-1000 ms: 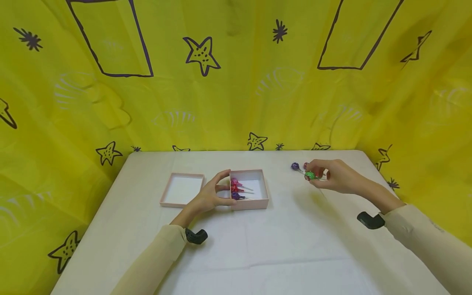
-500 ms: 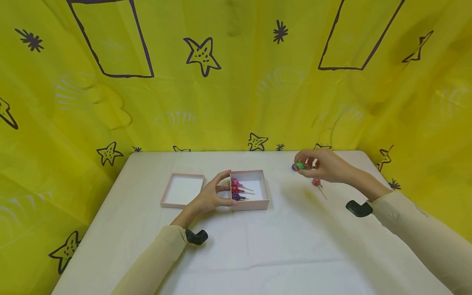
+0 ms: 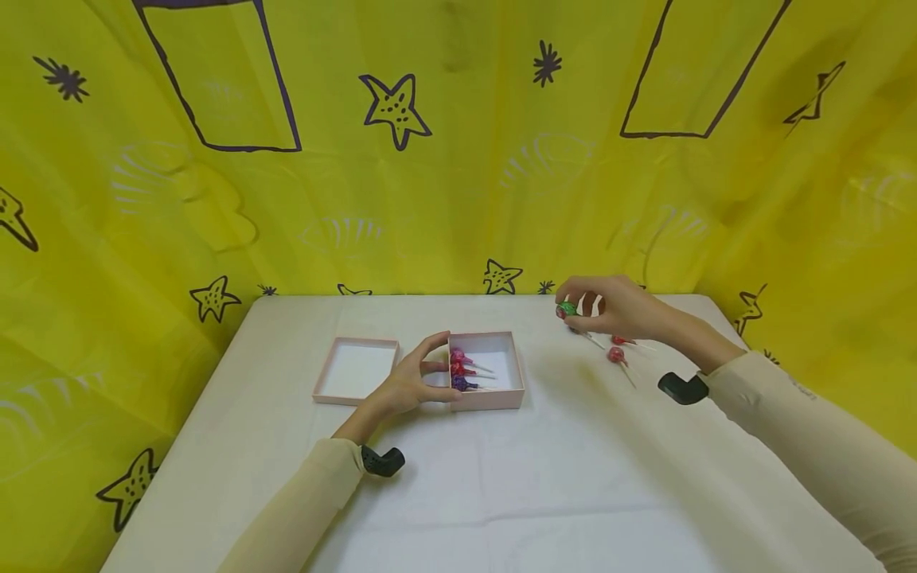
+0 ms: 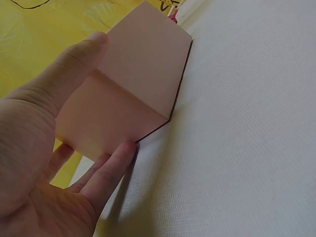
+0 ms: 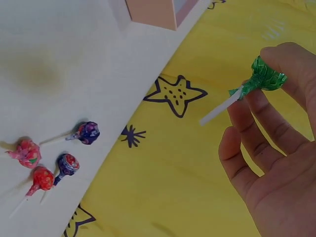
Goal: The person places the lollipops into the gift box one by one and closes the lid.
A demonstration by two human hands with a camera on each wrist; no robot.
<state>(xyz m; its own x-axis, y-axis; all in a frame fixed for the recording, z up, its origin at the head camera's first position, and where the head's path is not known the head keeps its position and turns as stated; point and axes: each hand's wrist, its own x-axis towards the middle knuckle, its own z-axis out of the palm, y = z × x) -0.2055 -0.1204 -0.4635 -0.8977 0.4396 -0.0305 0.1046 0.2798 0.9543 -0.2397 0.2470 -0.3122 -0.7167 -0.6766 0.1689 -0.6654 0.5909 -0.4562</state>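
My right hand (image 3: pixel 616 306) pinches a green-wrapped lollipop (image 5: pixel 266 76) by its head, above the table's far right part; its white stick points away from the palm. On the table below lie a pink lollipop (image 3: pixel 616 354), a red one (image 5: pixel 43 178) and two purple ones, one plain purple (image 5: pixel 89 133) and one mixed with red (image 5: pixel 67 164). My left hand (image 3: pixel 410 382) holds the left end of an open pale pink box (image 3: pixel 489 400), thumb and fingers spread around its sides. Inside lie a pink lollipop (image 3: pixel 458 355), a red lollipop (image 3: pixel 461 369) and a purple lollipop (image 3: pixel 464 383).
Left of the box lies a shallow pink lid (image 3: pixel 351 399), its white inside facing up, close behind the left hand. White cloth covers the table (image 3: pixel 573 485). A yellow patterned curtain (image 3: pixel 451 199) stands along the back and both sides.
My right hand, with the green lollipop pinched in it, has moved left, away and upward, uncovering the pink and red lollipops on the table. My left hand and the box stay put.
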